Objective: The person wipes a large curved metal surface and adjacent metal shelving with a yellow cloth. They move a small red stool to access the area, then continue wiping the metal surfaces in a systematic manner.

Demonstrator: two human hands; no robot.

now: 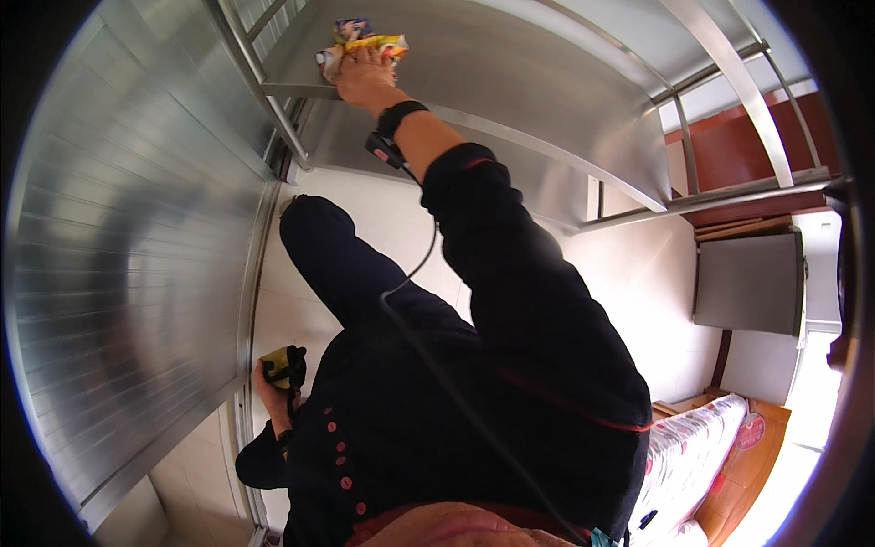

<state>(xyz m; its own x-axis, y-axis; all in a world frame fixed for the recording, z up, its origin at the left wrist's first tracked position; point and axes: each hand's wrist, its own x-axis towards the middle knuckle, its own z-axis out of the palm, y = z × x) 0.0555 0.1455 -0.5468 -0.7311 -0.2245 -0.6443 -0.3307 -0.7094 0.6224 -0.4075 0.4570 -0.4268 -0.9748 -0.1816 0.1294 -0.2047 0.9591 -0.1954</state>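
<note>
My right hand [366, 76] reaches forward onto a stainless steel shelf [519, 89], its fingers over a crumpled yellow, white and red packet [389, 45]. A blue printed packet [352, 29] lies just beyond the fingers, touching or very near it. The hand partly hides the packets. Low at the left, beside my body, my left hand [272, 395] holds a bunched yellow-green and black item [286, 366], perhaps a cloth or a pouch; its exact kind cannot be told. A black band with a small device and a cable is on my right wrist.
A ribbed metal shutter or panel [137, 225] stands close at my left. The rack's metal posts and rails [711, 198] extend right. A grey box-like cabinet [748, 284] stands at the right, and a bed with a patterned cover [690, 451] at lower right. A cable crosses my body.
</note>
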